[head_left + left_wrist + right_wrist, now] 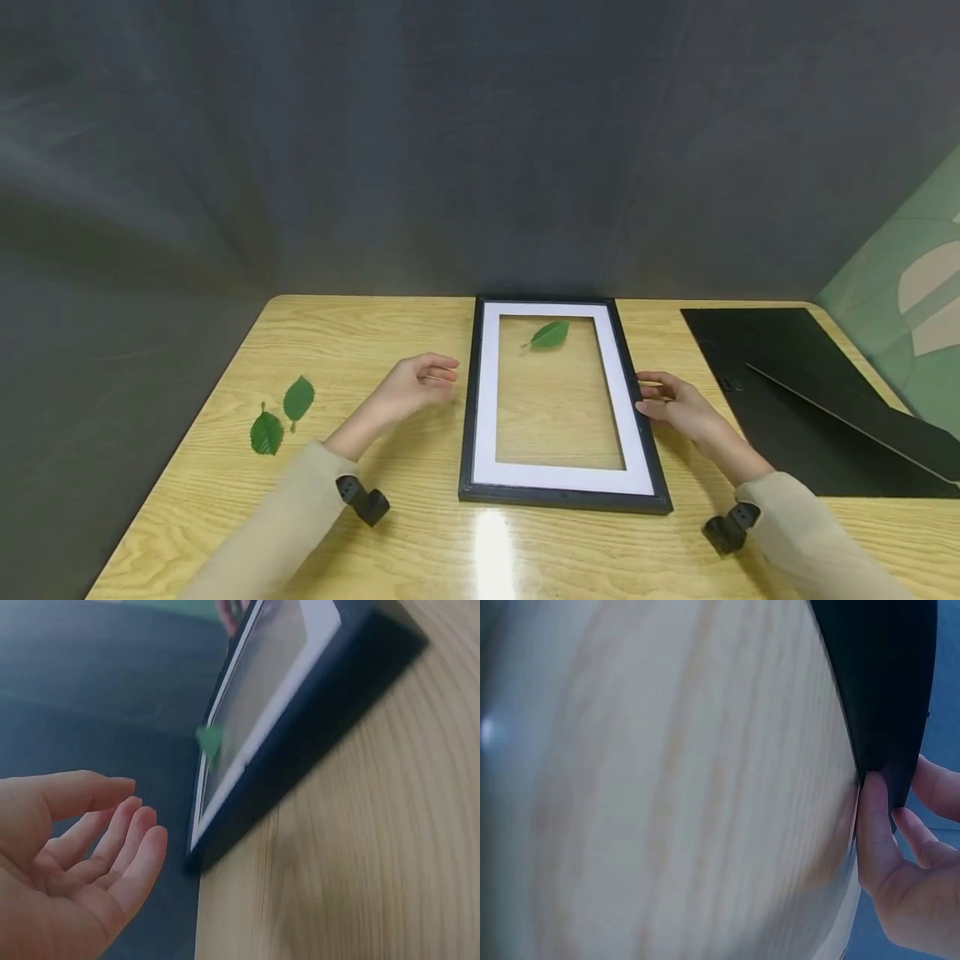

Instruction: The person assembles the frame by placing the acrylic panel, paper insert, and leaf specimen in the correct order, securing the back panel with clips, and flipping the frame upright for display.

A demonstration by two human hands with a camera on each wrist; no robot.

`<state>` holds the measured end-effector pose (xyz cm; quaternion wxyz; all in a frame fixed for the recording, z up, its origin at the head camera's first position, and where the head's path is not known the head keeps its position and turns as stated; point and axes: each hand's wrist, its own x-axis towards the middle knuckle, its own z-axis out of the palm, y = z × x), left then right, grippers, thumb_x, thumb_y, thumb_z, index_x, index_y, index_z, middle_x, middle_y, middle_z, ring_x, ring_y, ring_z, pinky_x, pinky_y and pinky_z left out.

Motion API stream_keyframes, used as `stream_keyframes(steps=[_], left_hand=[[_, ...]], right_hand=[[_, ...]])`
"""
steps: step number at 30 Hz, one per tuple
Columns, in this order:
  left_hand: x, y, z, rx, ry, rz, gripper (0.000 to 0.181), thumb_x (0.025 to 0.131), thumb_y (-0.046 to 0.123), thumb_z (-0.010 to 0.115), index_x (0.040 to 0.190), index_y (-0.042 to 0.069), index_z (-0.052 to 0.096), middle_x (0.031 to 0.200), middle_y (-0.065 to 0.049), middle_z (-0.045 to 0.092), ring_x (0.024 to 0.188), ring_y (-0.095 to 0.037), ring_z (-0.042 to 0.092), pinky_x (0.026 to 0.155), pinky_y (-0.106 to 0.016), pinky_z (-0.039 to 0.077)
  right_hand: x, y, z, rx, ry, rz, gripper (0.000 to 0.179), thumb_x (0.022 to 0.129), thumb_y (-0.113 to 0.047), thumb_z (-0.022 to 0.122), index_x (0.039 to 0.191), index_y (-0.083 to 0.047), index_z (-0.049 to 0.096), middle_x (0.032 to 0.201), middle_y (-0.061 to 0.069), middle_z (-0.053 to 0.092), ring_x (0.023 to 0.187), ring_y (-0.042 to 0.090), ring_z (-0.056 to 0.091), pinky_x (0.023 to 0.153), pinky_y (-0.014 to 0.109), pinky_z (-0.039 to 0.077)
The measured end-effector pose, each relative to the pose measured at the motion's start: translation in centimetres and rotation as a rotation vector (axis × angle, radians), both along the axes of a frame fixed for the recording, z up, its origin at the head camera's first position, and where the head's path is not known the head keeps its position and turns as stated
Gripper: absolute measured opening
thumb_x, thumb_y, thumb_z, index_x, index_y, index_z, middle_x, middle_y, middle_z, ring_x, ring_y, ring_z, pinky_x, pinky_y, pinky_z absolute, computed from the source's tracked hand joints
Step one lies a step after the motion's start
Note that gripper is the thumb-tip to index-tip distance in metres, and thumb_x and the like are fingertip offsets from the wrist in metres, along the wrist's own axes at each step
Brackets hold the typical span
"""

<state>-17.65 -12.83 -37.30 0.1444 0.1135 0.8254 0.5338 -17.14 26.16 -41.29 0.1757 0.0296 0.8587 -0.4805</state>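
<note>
A black picture frame (566,498) with a white mat (555,477) lies in the middle of the wooden table. A green leaf (551,334) shows near the top of its window. My right hand (686,412) holds the frame's right rim; in the right wrist view, the thumb (874,817) lies against the outer side with other fingers near the upper edge. On the other side, my left hand (408,387) hovers just left of the frame, apart from it. Its fingers (139,862) are loosely bent around nothing.
Two green leaves (298,398) lie on the left part of the table (360,333). To the right is a black backing board (757,333), with a thin dark flap (862,412) tilted up from it. A dark curtain (450,150) hangs along the back.
</note>
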Motion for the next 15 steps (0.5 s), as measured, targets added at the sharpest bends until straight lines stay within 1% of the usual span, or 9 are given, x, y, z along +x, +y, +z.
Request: stream_keyframes(steps=[3, 7, 11, 15], left_hand=[[0.3, -2.6, 0.3, -0.025, -0.028, 0.023, 0.043, 0.092, 0.005, 0.058, 0.133, -0.005, 0.049, 0.126, -0.026, 0.057, 0.113, -0.034, 0.059, 0.092, -0.038, 0.054], [0.6, -5.9, 0.6, -0.042, -0.046, 0.049, 0.045, 0.094, 0.007, 0.057, 0.136, -0.005, 0.045, 0.131, -0.027, 0.053, 0.119, -0.037, 0.055, 0.097, -0.044, 0.051], [0.9, -8.7, 0.7, -0.086, -0.032, 0.089, 0.048, 0.094, 0.009, 0.057, 0.138, -0.005, 0.043, 0.133, -0.028, 0.052, 0.123, -0.040, 0.053, 0.100, -0.045, 0.049], [1.1, -11.3, 0.4, -0.131, -0.017, 0.140, 0.050, 0.095, 0.012, 0.056, 0.141, -0.003, 0.040, 0.135, -0.028, 0.051, 0.122, -0.040, 0.053, 0.102, -0.049, 0.046]], right_hand=[[0.0, 0.0, 0.0, 0.002, -0.002, 0.000, 0.060, 0.096, -0.009, 0.054, 0.146, 0.005, 0.025, 0.138, 0.033, 0.039, 0.110, 0.024, 0.055, 0.089, 0.033, 0.055], [0.0, 0.1, 0.0, 0.007, 0.003, -0.003, 0.059, 0.096, -0.009, 0.054, 0.146, 0.005, 0.026, 0.137, 0.033, 0.040, 0.107, 0.021, 0.056, 0.088, 0.032, 0.055], [0.0, 0.1, 0.1, 0.003, 0.009, -0.005, 0.059, 0.096, -0.009, 0.054, 0.146, 0.006, 0.026, 0.137, 0.033, 0.040, 0.106, 0.019, 0.056, 0.088, 0.032, 0.056], [0.0, 0.0, 0.2, -0.001, 0.008, -0.005, 0.059, 0.096, -0.009, 0.054, 0.146, 0.006, 0.026, 0.137, 0.033, 0.040, 0.106, 0.019, 0.057, 0.088, 0.033, 0.056]])
